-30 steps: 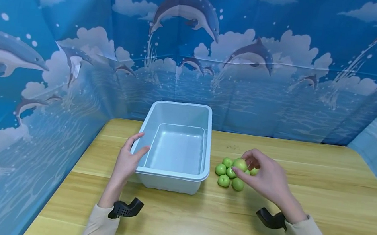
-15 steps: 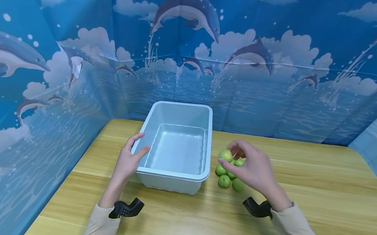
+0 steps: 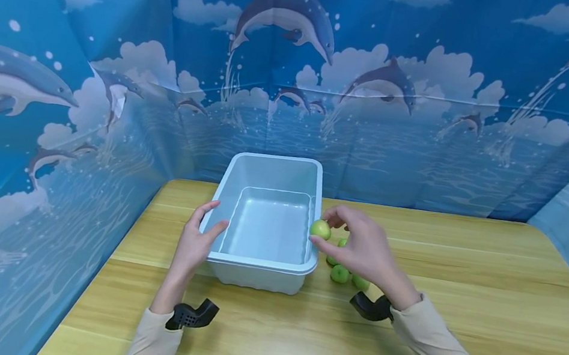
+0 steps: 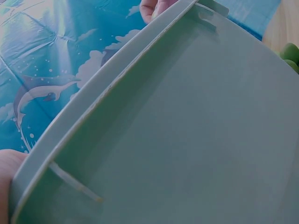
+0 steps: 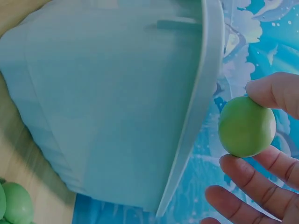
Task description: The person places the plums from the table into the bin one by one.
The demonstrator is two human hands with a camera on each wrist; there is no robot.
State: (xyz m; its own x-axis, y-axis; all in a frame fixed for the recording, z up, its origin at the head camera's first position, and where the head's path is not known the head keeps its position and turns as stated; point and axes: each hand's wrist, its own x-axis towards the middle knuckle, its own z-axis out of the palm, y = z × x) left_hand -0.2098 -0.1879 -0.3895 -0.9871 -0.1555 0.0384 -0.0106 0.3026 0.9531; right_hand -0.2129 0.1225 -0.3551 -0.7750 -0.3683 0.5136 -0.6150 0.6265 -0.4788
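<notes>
A pale blue plastic bin (image 3: 257,263) stands upright on the table. My left hand (image 3: 195,244) holds its left rim, thumb over the inside and fingers along the edge; the left wrist view shows fingers (image 4: 153,8) at the rim. My right hand (image 3: 364,246) pinches a small round green fruit (image 3: 321,229) between thumb and fingertips, raised at the bin's right rim. In the right wrist view this fruit (image 5: 247,127) is plain, its other fingers spread below. Several more green fruits (image 3: 339,274) lie on the table right of the bin, partly hidden under my right hand.
The wooden table (image 3: 262,338) reaches out to both sides and in front. Behind it and along the sides hangs a blue sheet (image 3: 375,154) printed with dolphins. A black camera mount (image 3: 372,307) sits on my right wrist, another camera mount (image 3: 192,314) on my left.
My right hand has carried the green fruit leftward from over the pile to the bin's right rim. The left hand and the bin have stayed in place.
</notes>
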